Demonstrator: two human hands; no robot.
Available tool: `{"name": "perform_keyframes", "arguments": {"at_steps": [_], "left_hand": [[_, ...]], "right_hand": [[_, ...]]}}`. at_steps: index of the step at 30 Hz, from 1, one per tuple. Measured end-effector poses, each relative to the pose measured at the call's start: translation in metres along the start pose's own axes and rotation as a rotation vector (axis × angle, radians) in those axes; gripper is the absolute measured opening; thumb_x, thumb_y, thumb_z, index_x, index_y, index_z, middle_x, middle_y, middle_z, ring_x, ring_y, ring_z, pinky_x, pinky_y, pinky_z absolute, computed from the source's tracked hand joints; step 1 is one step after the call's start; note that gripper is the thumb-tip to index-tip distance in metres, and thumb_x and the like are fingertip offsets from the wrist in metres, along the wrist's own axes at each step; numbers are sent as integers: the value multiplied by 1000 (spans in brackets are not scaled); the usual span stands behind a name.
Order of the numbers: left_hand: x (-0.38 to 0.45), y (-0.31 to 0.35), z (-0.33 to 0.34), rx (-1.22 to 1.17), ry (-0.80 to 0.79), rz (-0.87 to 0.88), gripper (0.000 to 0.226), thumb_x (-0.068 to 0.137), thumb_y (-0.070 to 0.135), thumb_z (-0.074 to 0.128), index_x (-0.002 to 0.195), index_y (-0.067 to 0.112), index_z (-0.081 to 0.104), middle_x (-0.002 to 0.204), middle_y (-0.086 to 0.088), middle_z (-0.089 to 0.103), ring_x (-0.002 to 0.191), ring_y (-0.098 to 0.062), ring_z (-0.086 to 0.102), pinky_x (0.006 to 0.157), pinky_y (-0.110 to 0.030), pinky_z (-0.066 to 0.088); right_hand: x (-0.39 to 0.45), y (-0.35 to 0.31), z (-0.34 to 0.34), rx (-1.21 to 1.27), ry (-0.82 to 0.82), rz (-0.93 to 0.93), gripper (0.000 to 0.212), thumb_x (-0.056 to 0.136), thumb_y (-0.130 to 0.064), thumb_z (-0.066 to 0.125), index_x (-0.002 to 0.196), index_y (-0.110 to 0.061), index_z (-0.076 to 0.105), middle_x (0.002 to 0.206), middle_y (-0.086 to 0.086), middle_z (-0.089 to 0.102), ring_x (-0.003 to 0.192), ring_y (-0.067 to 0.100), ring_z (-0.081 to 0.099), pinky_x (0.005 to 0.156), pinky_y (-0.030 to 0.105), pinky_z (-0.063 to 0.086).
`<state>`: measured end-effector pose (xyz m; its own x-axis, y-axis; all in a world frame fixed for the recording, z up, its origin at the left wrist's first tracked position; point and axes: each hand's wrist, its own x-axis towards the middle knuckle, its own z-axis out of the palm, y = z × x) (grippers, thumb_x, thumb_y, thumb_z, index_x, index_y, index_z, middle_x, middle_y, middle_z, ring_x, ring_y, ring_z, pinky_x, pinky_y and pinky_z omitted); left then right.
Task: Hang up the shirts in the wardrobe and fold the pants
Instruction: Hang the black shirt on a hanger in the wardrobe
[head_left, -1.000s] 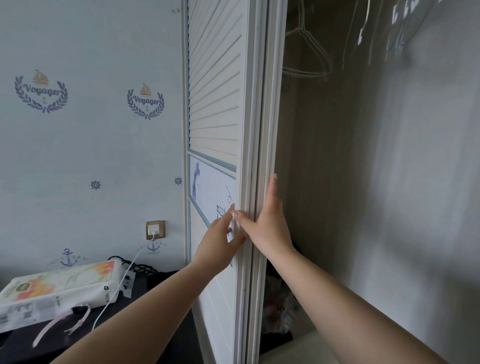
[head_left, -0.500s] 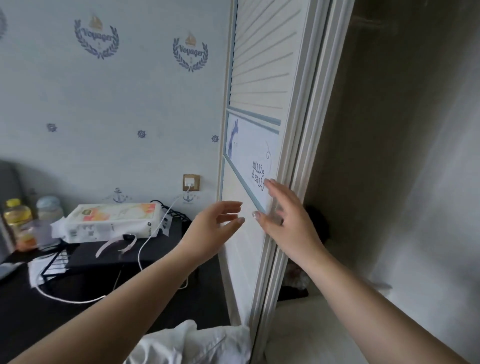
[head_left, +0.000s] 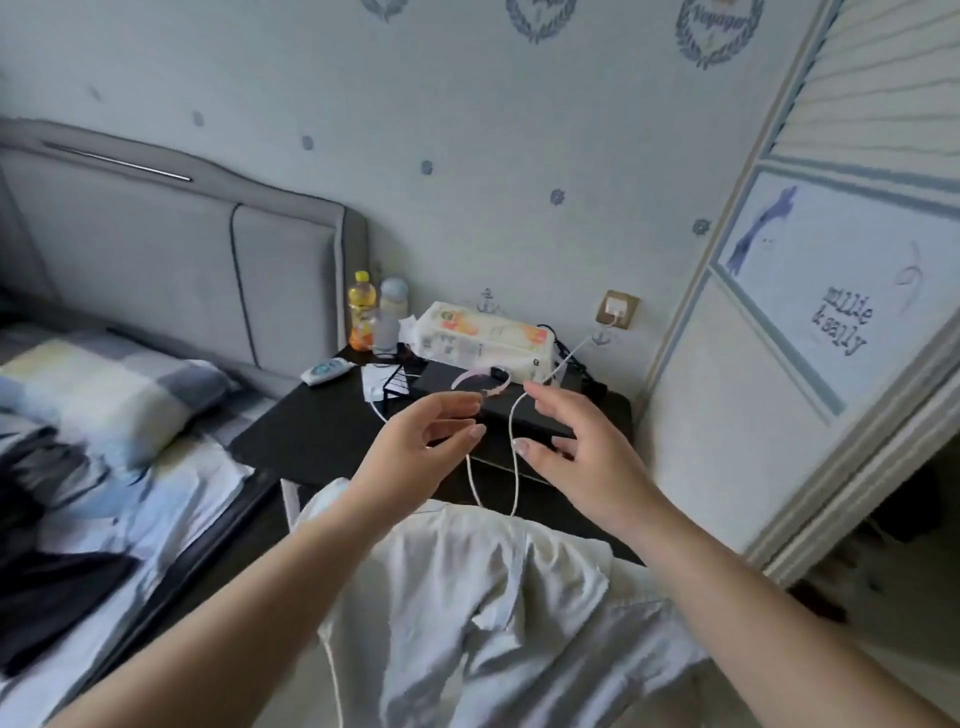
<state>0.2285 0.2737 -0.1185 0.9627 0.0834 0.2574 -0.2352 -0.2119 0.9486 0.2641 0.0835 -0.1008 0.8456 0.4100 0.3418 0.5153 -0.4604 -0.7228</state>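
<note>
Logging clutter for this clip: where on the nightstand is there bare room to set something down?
The nightstand's front-left stretch, between the remote and the bed edge, is bare. The back is crowded: bottles, tissue pack, wire rack and black box. A white cable dangles across the front-right.

Two bare forearms, no sleeves, left hand (head_left: 415, 447), right hand (head_left: 582, 457), short pale-polished nails, no jewellery

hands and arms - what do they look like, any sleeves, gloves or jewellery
Both forearms are bare up to the frame edge, with no sleeves in view. The left hand and right hand wear no gloves, rings or watch. The fingernails look pale and longish.
</note>
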Motion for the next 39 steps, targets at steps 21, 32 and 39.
{"name": "perform_keyframes", "arguments": {"at_steps": [21, 32, 39], "left_hand": [[-284, -68, -431, 176, 780, -325, 24, 88, 20, 67, 110, 29, 63, 111, 11, 68, 98, 0, 65, 87, -23, 52], [-382, -128, -531, 110, 1095, -499, 22, 86, 26, 68, 106, 36, 64, 106, 15, 70, 97, 4, 64, 77, -14, 51], [-408, -173, -626, 26, 1330, -684, 20, 89, 23, 66, 107, 32, 65, 108, 10, 70, 101, 0, 64, 81, -22, 52]], "right_hand": [[35, -275, 444, 274, -719, -348, 34, 85, -40, 64, 116, -46, 50, 118, -25, 56, 107, -16, 50, 78, -4, 35], [42, -346, 620, 299, -1084, -449, 32, 87, -30, 65, 117, -38, 55, 119, -16, 59, 108, -7, 54, 79, -3, 37], [74, -388, 759, 356, -1288, -423, 33, 85, -32, 66, 116, -34, 56, 116, -12, 62, 107, 0, 58, 93, 22, 45]]}}
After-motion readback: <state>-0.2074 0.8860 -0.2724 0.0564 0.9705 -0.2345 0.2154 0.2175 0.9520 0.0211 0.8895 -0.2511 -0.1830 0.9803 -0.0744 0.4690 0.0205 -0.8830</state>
